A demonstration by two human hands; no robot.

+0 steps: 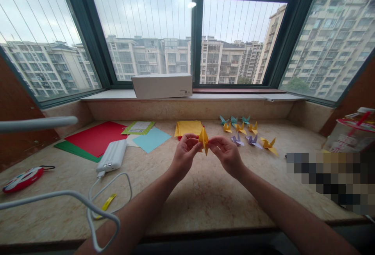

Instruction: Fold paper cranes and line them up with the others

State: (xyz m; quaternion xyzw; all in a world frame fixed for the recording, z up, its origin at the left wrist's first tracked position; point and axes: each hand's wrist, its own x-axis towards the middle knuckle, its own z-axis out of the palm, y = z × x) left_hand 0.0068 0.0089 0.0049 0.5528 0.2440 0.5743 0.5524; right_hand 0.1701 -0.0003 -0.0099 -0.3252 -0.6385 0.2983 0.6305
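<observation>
Above the middle of the stone counter, a folded yellow paper crane (204, 141) is pinched between both hands. My left hand (186, 151) grips its left side with thumb and fingers. From the right, my right hand (227, 154) closes its fingertips on the other side. Parts of the paper are hidden behind my fingers. Just behind my left hand lies a stack of yellow paper (189, 127), with a bit of red showing at its edge. Off to the right stand several finished paper cranes in rows: teal (233, 120), yellow (240, 127) and purple (253, 141), plus a larger yellow one (269, 145).
Red (96, 138), green (76, 150) and light blue sheets (151, 139) lie left, beside a white power bank (111, 155) with a looping cable (84, 200). A red-and-white object (25, 177) rests far left. A white box (162, 86) stands on the sill; a plastic cup (348, 132) stands right.
</observation>
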